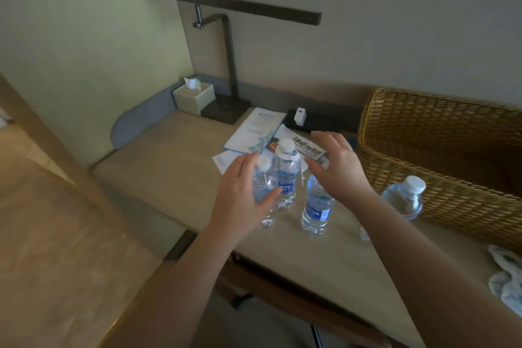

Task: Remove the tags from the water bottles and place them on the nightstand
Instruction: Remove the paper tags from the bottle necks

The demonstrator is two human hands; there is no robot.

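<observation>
Several small water bottles stand on the beige desk point(175, 167). My left hand point(240, 192) wraps the leftmost bottle point(264, 178), thumb across its front and fingers along its far side. Just behind it stands a second bottle point(286, 178) with a white paper tag point(293, 156) around its neck. My right hand point(336, 169) hovers open, fingers spread, over a third bottle point(316, 209) and hides its cap. A fourth bottle point(406, 198) stands apart to the right, next to the basket.
A large wicker basket point(423, 155) fills the right of the desk. Leaflets and cards point(254, 130) lie behind the bottles, by a black lamp base point(226, 107) and a tissue box point(195, 97). A crumpled cloth point(505, 277) lies at the right edge.
</observation>
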